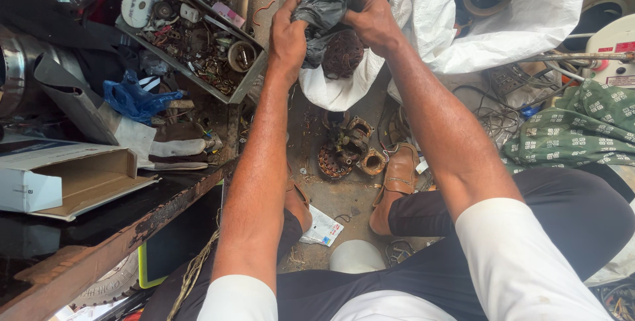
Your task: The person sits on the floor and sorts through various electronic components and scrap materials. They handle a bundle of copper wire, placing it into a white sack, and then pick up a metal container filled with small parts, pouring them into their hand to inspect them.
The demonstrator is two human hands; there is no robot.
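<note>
Both my arms stretch forward over the floor. My left hand (287, 37) and my right hand (372, 22) each grip an edge of a dark grey plastic bag (324, 3), pulling it apart. Just under the bag, a round bundle of copper-coloured winding (342, 55) shows between my hands, resting in the mouth of a white sack (334, 91). Part of the winding is hidden by the bag and my fingers.
Rusty motor parts (347, 150) lie on the floor by my sandalled foot (399, 172). A metal tray of scrap (198, 37) sits at the left, an open cardboard box (73, 179) on a dark bench, a large white bag (529, 17) and green patterned cloth (575, 129) at the right.
</note>
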